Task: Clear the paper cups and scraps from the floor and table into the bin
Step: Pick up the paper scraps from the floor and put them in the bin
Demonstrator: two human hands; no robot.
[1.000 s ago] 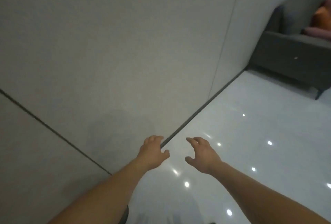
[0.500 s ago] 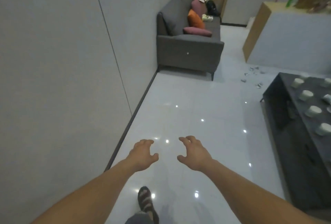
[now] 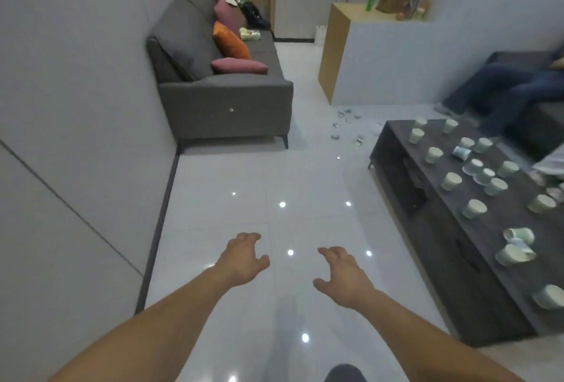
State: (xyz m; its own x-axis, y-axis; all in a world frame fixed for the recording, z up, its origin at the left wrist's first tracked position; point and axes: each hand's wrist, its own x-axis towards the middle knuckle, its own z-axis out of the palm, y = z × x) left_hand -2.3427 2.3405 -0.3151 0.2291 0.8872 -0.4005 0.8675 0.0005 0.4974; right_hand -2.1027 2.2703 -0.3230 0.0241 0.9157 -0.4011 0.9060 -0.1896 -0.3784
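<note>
Several pale paper cups (image 3: 474, 208) stand or lie tipped on the dark low table (image 3: 433, 229) at the right. Crumpled scraps (image 3: 346, 120) lie scattered on the white floor beyond the table's far end. My left hand (image 3: 241, 259) and my right hand (image 3: 343, 278) are stretched out in front of me above the bare floor, fingers spread, holding nothing. Both hands are well short of the cups and the scraps. No bin is in view.
A grey sofa (image 3: 225, 107) with cushions stands against the left wall (image 3: 76, 107). A white partition (image 3: 427, 55) and wooden cabinet stand at the back right. A person's legs (image 3: 503, 91) rest on another sofa behind the table. Open glossy floor runs between wall and table.
The view has swung from the wall and floor corner round to the room, bringing the sofa, table, cups and scraps into sight. Both hands stay open and outstretched.
</note>
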